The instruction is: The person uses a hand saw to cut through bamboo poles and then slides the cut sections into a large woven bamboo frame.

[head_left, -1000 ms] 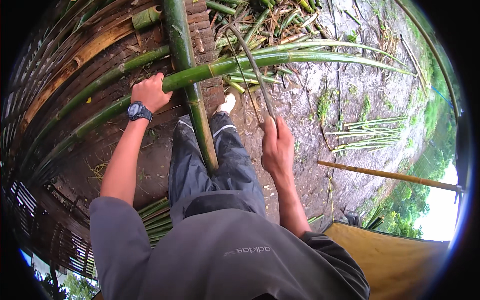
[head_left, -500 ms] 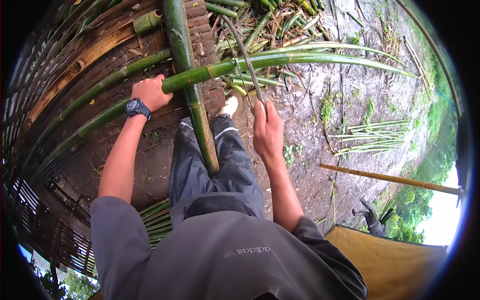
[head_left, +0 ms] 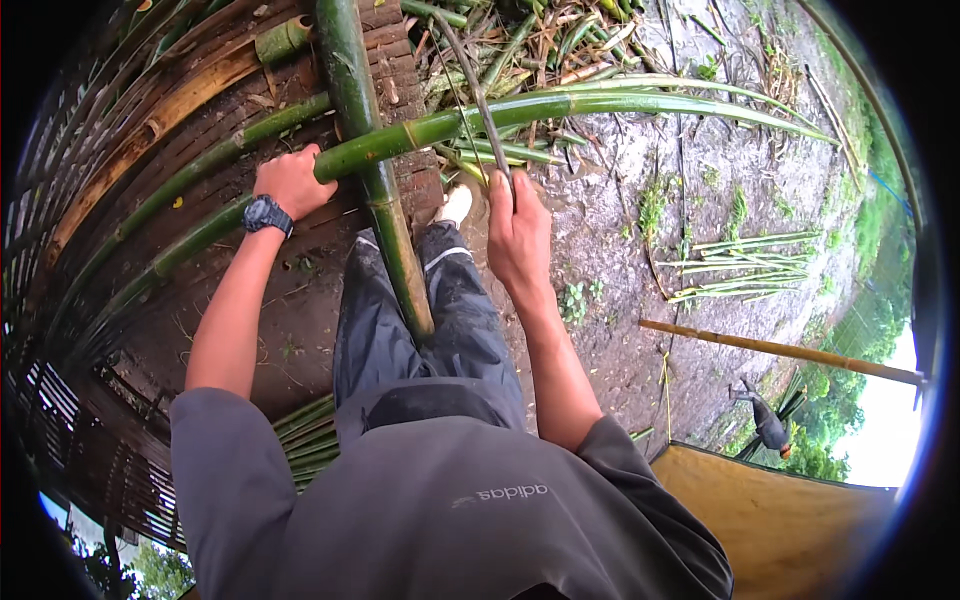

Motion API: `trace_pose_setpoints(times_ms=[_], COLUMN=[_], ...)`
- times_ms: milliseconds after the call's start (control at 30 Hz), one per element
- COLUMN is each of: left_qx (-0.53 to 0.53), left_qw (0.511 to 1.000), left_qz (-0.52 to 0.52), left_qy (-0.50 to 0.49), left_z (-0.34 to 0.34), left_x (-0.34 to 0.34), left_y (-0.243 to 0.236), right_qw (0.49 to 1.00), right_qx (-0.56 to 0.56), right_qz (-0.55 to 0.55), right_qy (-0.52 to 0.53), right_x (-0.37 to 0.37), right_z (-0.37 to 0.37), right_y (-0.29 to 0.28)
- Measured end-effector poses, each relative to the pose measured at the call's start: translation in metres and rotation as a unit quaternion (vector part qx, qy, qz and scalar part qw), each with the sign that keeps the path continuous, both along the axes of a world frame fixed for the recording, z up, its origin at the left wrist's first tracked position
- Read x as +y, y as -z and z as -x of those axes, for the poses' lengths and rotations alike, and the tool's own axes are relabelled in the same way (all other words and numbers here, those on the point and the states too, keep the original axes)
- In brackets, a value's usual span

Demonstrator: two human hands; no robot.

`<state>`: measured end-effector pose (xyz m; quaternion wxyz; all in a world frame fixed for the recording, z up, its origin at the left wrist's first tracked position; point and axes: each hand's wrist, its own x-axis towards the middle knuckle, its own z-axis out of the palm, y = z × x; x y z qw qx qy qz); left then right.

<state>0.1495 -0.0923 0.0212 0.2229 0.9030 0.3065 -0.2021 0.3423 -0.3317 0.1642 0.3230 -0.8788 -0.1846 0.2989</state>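
My left hand (head_left: 290,187), a dark watch at its wrist, grips a green bamboo pole (head_left: 370,150) lying crosswise over a thicker bamboo pole (head_left: 352,75). That thicker pole runs down between my legs. My right hand (head_left: 518,230) is closed on the near end of a bow saw (head_left: 478,95) with a curved, dull frame and a thin blade. The saw lies across the held pole, right of the thicker one. The held pole's right part extends into long, pale green split lengths (head_left: 700,103).
Slatted boards (head_left: 400,90) and bamboo offcuts (head_left: 540,50) are ahead. Cut strips (head_left: 745,265) lie on muddy ground at right. A bamboo rail (head_left: 780,350) and tan tarp (head_left: 770,510) are lower right, near another person (head_left: 768,425) bent beside dark poles. Slatted bamboo (head_left: 100,450) lines the left.
My right hand has pushed the saw forward, away from my body, toward the held pole. My left hand stays on the pole. The other person at lower right has come into fuller view.
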Motion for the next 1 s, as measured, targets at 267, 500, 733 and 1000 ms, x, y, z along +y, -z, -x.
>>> trace_pose_setpoints(times_ms=[267, 500, 733, 1000], left_qx=[0.03, 0.04, 0.045, 0.035], left_qw=[0.999, 0.999, 0.998, 0.999], left_qz=[0.035, 0.023, 0.032, 0.018], left_qy=[0.022, 0.022, 0.011, 0.023], left_z=[-0.008, -0.007, 0.0, -0.004], left_x=[0.002, 0.003, 0.012, 0.01], left_y=[-0.005, -0.003, -0.007, -0.001], right_qw=[0.998, 1.0, 0.998, 0.998], right_qx=[-0.061, -0.004, 0.038, -0.014], right_qz=[-0.033, -0.008, 0.04, -0.049], right_qy=[0.004, 0.014, 0.02, 0.032], right_x=[0.0, 0.013, -0.041, -0.015], right_z=[-0.002, -0.004, 0.021, 0.003], right_y=[0.024, 0.01, -0.038, 0.062])
